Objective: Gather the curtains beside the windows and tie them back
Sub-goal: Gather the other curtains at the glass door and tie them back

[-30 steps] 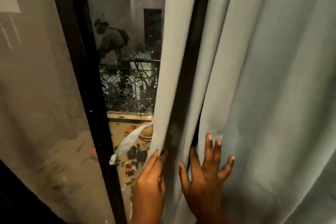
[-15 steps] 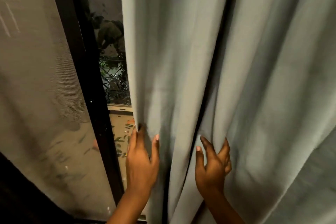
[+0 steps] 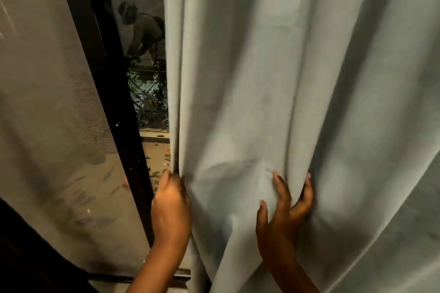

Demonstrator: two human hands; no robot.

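Head view looks down at my two hands on the curtain, which hangs in loose folds to the right of the dark window frame. By my reckoning the task is barely begun: the cloth is only partly drawn together, a strip of glass shows between frame and curtain edge, and I see no tie or cord anywhere. Bunching the rest and tying it back is all to come. My left hand grips the curtain's left edge, fingers curled round the hem so their tips are hidden in the fold. My right hand pinches a fold further right, fingers half bent and spread, thumb lying on the front of the cloth.
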